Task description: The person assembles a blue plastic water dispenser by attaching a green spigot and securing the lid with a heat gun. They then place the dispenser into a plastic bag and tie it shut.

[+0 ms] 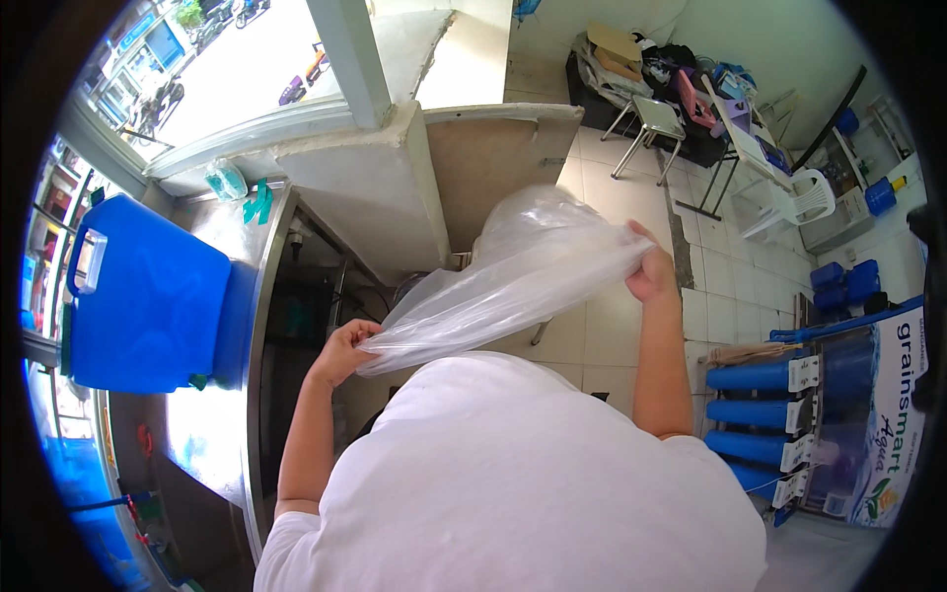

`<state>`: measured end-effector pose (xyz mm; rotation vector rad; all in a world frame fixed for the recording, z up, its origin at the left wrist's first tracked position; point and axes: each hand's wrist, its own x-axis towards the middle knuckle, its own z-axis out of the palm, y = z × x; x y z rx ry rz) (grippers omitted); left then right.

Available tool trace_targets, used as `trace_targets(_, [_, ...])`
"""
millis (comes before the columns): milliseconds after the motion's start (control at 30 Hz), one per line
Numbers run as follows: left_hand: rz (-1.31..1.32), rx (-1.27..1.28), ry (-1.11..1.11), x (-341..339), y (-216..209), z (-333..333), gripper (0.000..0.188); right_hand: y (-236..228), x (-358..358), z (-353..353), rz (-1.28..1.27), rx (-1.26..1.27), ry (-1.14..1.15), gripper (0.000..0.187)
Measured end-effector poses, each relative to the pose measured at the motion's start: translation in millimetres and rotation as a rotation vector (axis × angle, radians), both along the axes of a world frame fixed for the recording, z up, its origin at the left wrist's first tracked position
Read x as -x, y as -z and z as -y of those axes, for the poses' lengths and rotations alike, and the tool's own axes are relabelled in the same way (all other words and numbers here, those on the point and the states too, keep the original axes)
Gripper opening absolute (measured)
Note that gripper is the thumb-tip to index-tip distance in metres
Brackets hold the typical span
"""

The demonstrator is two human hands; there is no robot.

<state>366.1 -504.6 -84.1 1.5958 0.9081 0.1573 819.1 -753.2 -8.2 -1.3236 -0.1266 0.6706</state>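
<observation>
A large piece of clear plastic film (503, 281) is held up in front of the white shirt (513, 474), spread between two bare hands above the tiled floor (612, 340). Its left end is pinched by the left hand (344, 352), whose thumb and fingers are closed on the gathered edge. The other end is gripped by the right hand (654, 271), which is seen higher up in the view; its fingers are bent around the film, though how they are placed behind it cannot be told. Long creases are drawn between the two grips, and the far part of the film is puffed out in front of a flat panel (503, 158) beside a low wall (360, 187). On the left, a blue container (153, 296) with a cut-out handle is set on a metal counter (205, 429), where strips of green tape (258, 203) are also seen. On the right, blue cylinders (748, 414) are lined up near a printed banner (893, 405). Farther off, a white plastic chair (794, 202) and a metal-legged stool (658, 118) are placed near a cluttered pile.
</observation>
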Motion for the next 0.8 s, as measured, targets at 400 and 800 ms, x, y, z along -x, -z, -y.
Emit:
trace_targets(400, [0.335,0.256,-0.201,-4,-13,-7,0.017,28,-4,-12,1.045,0.939,0.145,0.048])
trace_targets(800, [0.802,0.323,-0.839,1,-5,-43,0.019,-11,51,-15,1.067,0.935,-0.216,0.054])
